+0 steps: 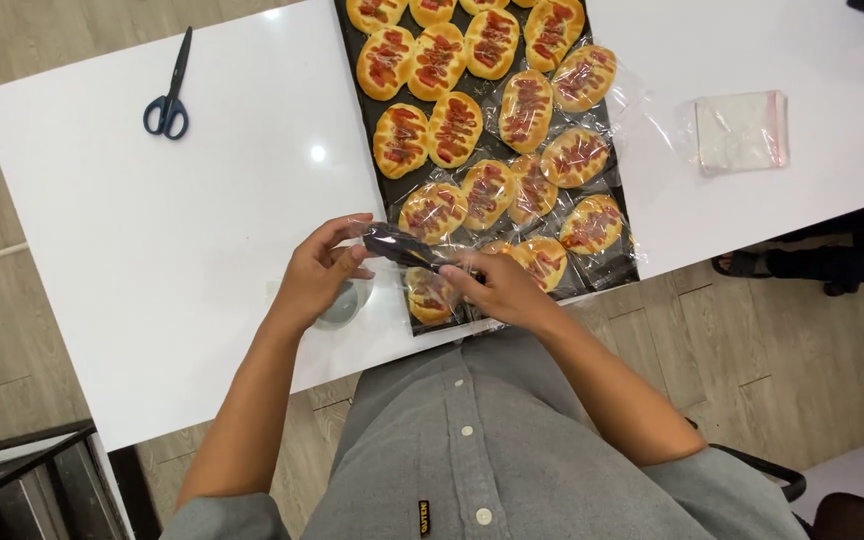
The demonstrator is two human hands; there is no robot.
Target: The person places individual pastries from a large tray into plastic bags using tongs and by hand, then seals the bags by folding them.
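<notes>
My left hand [317, 272] and my right hand [497, 287] both hold a clear plastic bag [399, 245] at the near end of a dark baking tray [377, 170]. A bun with red topping [428, 296] lies in the bag just below my fingers. The tray carries several oval golden buns: bare ones [440, 62] at the far end, bagged ones [532, 190] nearer me. A small roll of tape [342, 305] sits on the white table [152, 230] under my left hand.
Blue-handled scissors [170, 88] lie at the table's far left. A stack of clear bags [740, 131] rests to the right of the tray. Someone's sandalled foot [742, 265] shows on the wooden floor at right. A dark shelf [22, 480] stands lower left.
</notes>
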